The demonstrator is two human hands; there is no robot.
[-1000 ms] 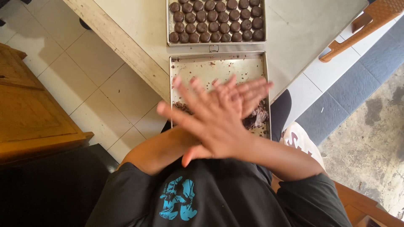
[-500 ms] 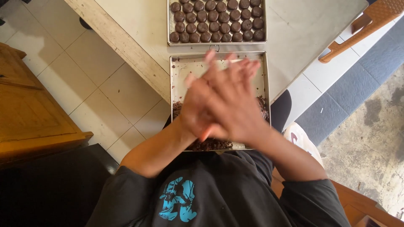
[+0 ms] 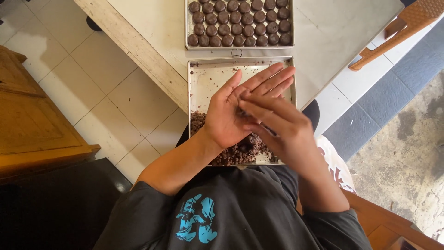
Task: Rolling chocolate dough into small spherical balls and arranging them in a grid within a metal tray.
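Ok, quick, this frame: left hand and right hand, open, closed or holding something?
Left hand: open, palm up, over the near tray.
Right hand: flat, fingers pressed across the left palm; whatever lies between the palms is hidden.

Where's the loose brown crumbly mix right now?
In the head view, the brown crumbly mix is heaped at the near end of the near metal tray, right under the left hand and right hand.
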